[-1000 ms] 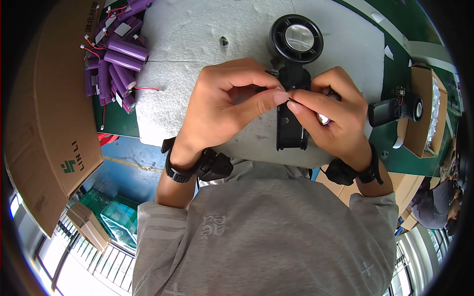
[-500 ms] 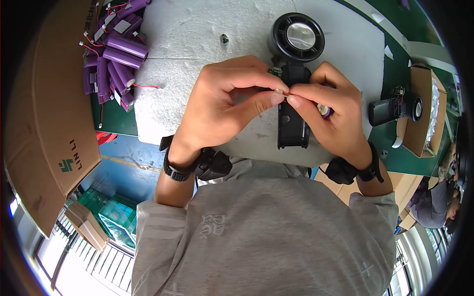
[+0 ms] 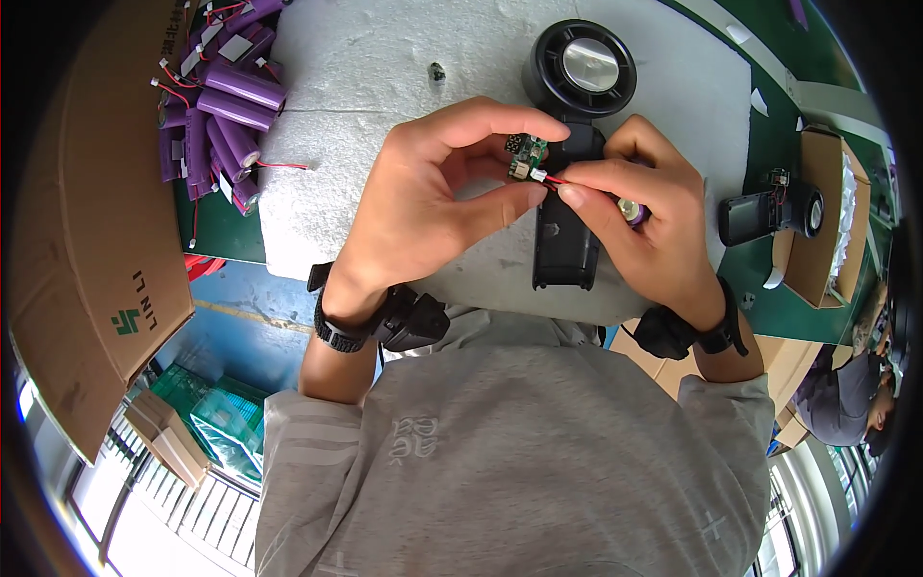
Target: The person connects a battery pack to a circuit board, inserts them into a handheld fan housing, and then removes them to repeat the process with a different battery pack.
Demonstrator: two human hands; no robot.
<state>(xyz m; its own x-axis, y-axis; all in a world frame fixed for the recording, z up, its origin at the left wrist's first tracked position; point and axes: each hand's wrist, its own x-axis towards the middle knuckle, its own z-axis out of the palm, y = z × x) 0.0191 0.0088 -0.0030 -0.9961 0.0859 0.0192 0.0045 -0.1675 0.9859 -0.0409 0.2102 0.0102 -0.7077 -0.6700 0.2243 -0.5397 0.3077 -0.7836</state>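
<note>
My left hand (image 3: pixel 423 202) has its thumb and index finger spread around a small green circuit board (image 3: pixel 526 157). Whether its other fingers touch the board from behind is hidden. A white connector (image 3: pixel 539 176) on red and black wires meets the board's lower edge. My right hand (image 3: pixel 639 197) pinches those wires between thumb and index finger. A purple battery cell (image 3: pixel 630 211) is tucked in the same hand, mostly covered. Under both hands lies a black handheld fan with its handle housing (image 3: pixel 565 255) open and its round head (image 3: pixel 585 67) at the far end.
White foam sheet (image 3: pixel 356 58) covers the green table. Several purple battery cells (image 3: pixel 236 101) with wire leads are piled at the left, near a large cardboard box (image 3: pixel 91 221). Another black fan (image 3: pixel 760 216) lies at the right beside an open carton (image 3: pixel 817 260). A person (image 3: pixel 846 394) is at the far right.
My left thumb and index finger have parted from the connector, and the circuit board shows more fully between them. The right hand keeps its pinch. The fan has shifted slightly.
</note>
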